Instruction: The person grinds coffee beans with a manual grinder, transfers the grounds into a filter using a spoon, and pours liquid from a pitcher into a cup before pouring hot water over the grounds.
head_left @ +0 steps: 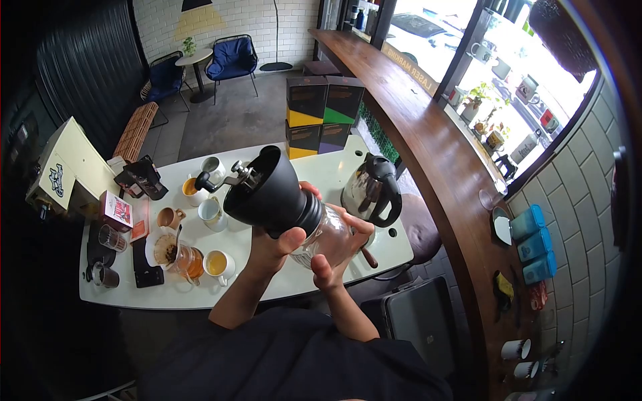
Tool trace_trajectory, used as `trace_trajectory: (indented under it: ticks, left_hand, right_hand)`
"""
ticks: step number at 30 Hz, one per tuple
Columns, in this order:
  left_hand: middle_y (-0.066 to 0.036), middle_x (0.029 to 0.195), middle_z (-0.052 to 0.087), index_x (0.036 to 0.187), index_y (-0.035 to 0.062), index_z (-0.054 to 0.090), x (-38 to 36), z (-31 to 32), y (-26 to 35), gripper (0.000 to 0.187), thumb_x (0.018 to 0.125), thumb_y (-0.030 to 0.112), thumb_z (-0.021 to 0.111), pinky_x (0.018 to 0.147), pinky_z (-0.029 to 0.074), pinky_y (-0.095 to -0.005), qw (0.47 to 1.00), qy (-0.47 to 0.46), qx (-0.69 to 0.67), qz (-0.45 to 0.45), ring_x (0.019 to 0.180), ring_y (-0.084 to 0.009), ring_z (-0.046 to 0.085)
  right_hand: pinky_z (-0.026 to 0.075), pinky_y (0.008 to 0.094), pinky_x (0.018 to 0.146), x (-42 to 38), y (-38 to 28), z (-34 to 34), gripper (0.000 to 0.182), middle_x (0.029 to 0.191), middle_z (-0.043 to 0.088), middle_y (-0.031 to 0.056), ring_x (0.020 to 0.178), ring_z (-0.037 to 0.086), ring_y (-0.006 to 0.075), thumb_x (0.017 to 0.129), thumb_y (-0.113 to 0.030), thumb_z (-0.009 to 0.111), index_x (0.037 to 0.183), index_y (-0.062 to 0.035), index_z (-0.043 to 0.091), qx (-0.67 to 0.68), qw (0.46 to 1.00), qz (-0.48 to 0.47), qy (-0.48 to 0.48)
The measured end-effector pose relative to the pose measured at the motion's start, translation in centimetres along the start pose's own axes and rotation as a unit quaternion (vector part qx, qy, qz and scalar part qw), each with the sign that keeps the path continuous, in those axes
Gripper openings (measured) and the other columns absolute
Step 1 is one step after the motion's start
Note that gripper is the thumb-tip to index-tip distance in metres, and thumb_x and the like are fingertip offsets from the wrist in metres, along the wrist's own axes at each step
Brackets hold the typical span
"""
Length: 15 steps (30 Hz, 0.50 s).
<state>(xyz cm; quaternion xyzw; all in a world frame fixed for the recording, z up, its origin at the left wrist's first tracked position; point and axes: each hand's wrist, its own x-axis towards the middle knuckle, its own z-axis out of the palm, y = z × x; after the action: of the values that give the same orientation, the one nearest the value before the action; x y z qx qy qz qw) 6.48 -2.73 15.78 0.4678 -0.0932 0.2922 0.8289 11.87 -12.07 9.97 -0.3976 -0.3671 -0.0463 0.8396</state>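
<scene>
Status: brew side looks mostly done, imo. Dark wet-looking grounds in the paper filter (164,250), amber liquid in the glass server (193,265), yellowish liquid in the white cup (217,263) next to it. Grinder side unfinished: the grinder (277,197) is held up over the counter (294,279), tilted, wide mouth toward the wearer's left, crank (239,175) fitted. Can't tell if there are beans in it, or grounds in the glass jar (326,235) below; not set down yet. L hand (271,248): partly closed, thumb nr side, fingers wrapped round far side by the collar. R hand (346,235): approx half open, fingers spread, cupping the jar. Kettle (370,190) upright on counter, R of jar, untouched.
</scene>
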Motion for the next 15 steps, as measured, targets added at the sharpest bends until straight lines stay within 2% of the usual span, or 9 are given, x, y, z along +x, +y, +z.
trace_trajectory:
  ticks: [1, 8, 10, 14, 15]
  left_hand:
    - [-0.012, 0.125, 0.055, 0.134, 0.0038, 0.045, 0.2, -0.4, -0.3, 0.08, 0.073, 0.033, 0.088, 0.094, 0.053, -0.0371, 1.0, -0.001, 0.021, 0.009, 0.109, -0.02, 0.061]
    - [-0.01, 0.123, 0.058, 0.135, 0.0046, 0.045, 1.1, -1.8, -1.9, 0.08, 0.073, 0.033, 0.087, 0.093, 0.053, -0.0334, 1.0, 0.01, 0.014, 0.014, 0.108, -0.0167, 0.06]
    - [-0.01, 0.122, 0.059, 0.135, 0.0048, 0.045, 1.3, -1.9, -1.7, 0.08, 0.073, 0.034, 0.087, 0.094, 0.052, -0.0331, 0.999, 0.01, 0.039, 0.02, 0.107, -0.0169, 0.06]
    - [-0.01, 0.12, 0.06, 0.133, 0.0041, 0.048, 1.4, -3.1, -2.2, 0.075, 0.075, 0.035, 0.085, 0.095, 0.052, -0.0348, 1.0, 0.005, 0.021, 0.016, 0.108, -0.0181, 0.061]
    - [-0.011, 0.12, 0.06, 0.132, 0.0036, 0.049, 1.3, -3.3, -2.2, 0.073, 0.076, 0.036, 0.083, 0.096, 0.052, -0.0355, 0.999, 0.039, 0.004, -0.004, 0.109, -0.0189, 0.061]
  right_hand:
    - [0.042, 0.0467, 0.1, 0.0, 0.1, 0.1, 0.086, 0.129, 0.043, 0.0281, 0.12, 0.049, 0.0339, 0.077, -0.04, 0.081, 0.135, -0.0115, 0.024, -0.003, 1.0, 0.0, 0.006]
    - [0.041, 0.0447, 0.102, -0.2, 0.8, 0.1, 0.085, 0.126, 0.044, 0.0221, 0.119, 0.049, 0.031, 0.077, -0.044, 0.08, 0.133, -0.009, 0.027, -0.006, 0.995, 0.078, 0.062]
    - [0.041, 0.0423, 0.101, -0.3, 0.9, 0.2, 0.087, 0.124, 0.044, 0.0196, 0.118, 0.05, 0.0293, 0.076, -0.047, 0.08, 0.134, -0.0086, 0.028, 0.037, 0.986, 0.136, 0.084]
    - [0.042, 0.0396, 0.1, -0.4, 0.8, 0.1, 0.084, 0.125, 0.044, 0.0187, 0.117, 0.05, 0.0276, 0.079, -0.042, 0.079, 0.135, -0.0081, 0.028, 0.009, 0.985, 0.156, 0.07]
    - [0.043, 0.0384, 0.099, -0.2, 0.5, 0.3, 0.081, 0.125, 0.045, 0.0185, 0.117, 0.05, 0.0263, 0.08, -0.039, 0.079, 0.136, -0.0077, 0.027, -0.022, 0.984, 0.168, 0.05]
